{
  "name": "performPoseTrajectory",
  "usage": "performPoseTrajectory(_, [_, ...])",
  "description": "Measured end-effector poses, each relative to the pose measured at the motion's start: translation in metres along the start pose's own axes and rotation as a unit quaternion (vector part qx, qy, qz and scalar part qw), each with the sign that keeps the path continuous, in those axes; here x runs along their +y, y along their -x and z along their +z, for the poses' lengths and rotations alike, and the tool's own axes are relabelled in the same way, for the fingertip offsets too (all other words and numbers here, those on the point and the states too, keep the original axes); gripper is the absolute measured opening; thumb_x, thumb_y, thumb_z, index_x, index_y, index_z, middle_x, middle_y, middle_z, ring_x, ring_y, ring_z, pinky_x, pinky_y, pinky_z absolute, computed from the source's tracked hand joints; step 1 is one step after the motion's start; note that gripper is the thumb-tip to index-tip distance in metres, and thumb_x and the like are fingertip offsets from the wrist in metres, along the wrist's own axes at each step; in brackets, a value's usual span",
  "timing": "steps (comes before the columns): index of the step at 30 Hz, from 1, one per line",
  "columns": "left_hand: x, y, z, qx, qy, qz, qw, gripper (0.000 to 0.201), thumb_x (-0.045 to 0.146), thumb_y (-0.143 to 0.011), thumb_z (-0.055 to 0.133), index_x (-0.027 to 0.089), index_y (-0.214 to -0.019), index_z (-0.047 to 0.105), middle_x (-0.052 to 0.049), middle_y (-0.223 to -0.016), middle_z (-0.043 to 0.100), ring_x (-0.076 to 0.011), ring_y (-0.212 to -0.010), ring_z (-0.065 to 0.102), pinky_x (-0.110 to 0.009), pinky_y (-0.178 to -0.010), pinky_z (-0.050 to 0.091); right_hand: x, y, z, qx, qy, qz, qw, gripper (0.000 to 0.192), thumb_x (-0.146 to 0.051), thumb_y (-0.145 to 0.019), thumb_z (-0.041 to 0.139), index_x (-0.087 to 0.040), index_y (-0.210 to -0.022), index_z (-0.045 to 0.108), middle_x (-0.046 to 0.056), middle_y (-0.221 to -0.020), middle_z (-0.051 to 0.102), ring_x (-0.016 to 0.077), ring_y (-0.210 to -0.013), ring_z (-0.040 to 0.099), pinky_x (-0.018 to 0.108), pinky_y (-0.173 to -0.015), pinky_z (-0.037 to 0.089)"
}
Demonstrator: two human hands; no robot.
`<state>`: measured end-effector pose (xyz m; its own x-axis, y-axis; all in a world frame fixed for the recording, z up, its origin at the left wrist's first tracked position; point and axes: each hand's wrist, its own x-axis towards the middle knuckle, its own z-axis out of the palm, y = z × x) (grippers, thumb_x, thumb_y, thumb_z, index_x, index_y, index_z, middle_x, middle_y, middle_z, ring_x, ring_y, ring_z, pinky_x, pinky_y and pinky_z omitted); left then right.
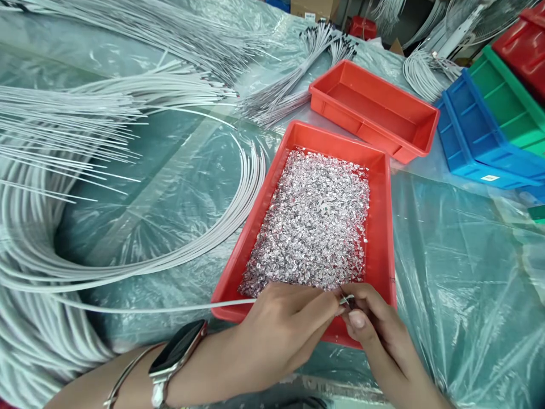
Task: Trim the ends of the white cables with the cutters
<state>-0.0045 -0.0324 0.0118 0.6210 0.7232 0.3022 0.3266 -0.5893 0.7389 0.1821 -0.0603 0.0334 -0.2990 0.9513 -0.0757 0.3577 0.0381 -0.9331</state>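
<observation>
My left hand [285, 326] is closed around a white cable [162, 309], which runs in from the coil on the left and passes under the fingers. Beyond the fingertips, a short light cable end [347, 299] shows between both hands. My right hand [378, 326] pinches at that end, thumb against fingers; a tiny dark or shiny piece seems to be there, too small to make out. Both hands are over the near edge of a red tray [388, 238] that holds a heap of small silvery metal pieces [315, 221].
Coiled white cables [29, 238] cover the left side, with cable bundles [281, 91] behind. A second red tray [374, 108] stands at the back right, beside blue bins [477, 136] and a green bin [506, 96]. Clear plastic sheeting [460, 272] covers the table.
</observation>
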Motion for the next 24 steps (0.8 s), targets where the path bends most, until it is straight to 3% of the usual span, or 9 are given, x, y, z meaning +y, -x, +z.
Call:
performPoseTrajectory(7, [0.003, 0.0, -0.004, 0.011, -0.003, 0.007, 1.0, 0.012, 0.008, -0.095, 0.044, 0.017, -0.095, 0.052, -0.002, -0.08, 0.069, -0.0129, -0.063, 0.061, -0.026, -0.053, 0.04, 0.0, 0.0, 0.002, 0.002, -0.033, -0.018, 0.999, 0.019, -0.032, -0.104, 0.038, -0.034, -0.117, 0.053, -0.004, -0.079, 0.06, 0.0118, -0.066, 0.057, 0.019, -0.06, 0.046])
performPoseTrajectory(13, [0.008, -0.002, -0.011, 0.031, 0.072, -0.058, 0.995, 0.011, 0.014, -0.096, 0.047, 0.019, -0.089, 0.053, 0.0, -0.072, 0.066, -0.0112, -0.059, 0.06, -0.023, -0.052, 0.041, -0.001, 0.002, 0.001, 0.004, -0.027, 0.006, 1.0, 0.018, -0.032, -0.103, 0.04, -0.032, -0.111, 0.056, -0.004, -0.075, 0.054, 0.0117, -0.061, 0.051, 0.019, -0.064, 0.048])
performPoseTrajectory(18, [0.005, 0.001, -0.009, 0.044, 0.16, -0.118, 0.979, 0.011, 0.019, -0.097, 0.05, 0.02, -0.088, 0.054, 0.003, -0.069, 0.06, -0.0088, -0.057, 0.057, -0.02, -0.051, 0.041, 0.002, 0.0, 0.002, -0.006, -0.029, 0.023, 0.999, 0.016, -0.028, -0.103, 0.04, -0.029, -0.108, 0.056, -0.002, -0.081, 0.06, 0.013, -0.073, 0.058, 0.02, -0.069, 0.047])
performPoseTrajectory(21, [0.004, 0.002, -0.008, 0.028, 0.193, -0.146, 0.97, 0.014, 0.022, -0.098, 0.049, 0.019, -0.086, 0.055, 0.002, -0.069, 0.06, -0.009, -0.059, 0.058, -0.019, -0.053, 0.042, 0.005, 0.002, 0.002, 0.035, -0.063, 0.025, 0.997, 0.013, -0.036, -0.1, 0.048, -0.029, -0.106, 0.058, -0.003, -0.076, 0.053, 0.0129, -0.065, 0.052, 0.021, -0.061, 0.045])
performPoseTrajectory(24, [0.005, -0.001, -0.009, 0.015, 0.184, -0.142, 0.972, 0.017, 0.025, -0.098, 0.049, 0.018, -0.084, 0.056, 0.001, -0.068, 0.062, -0.0101, -0.059, 0.058, -0.02, -0.051, 0.041, 0.007, 0.004, 0.001, 0.102, -0.101, 0.042, 0.989, 0.013, -0.039, -0.091, 0.063, -0.03, -0.1, 0.062, -0.006, -0.067, 0.043, 0.011, -0.054, 0.036, 0.02, -0.048, 0.034])
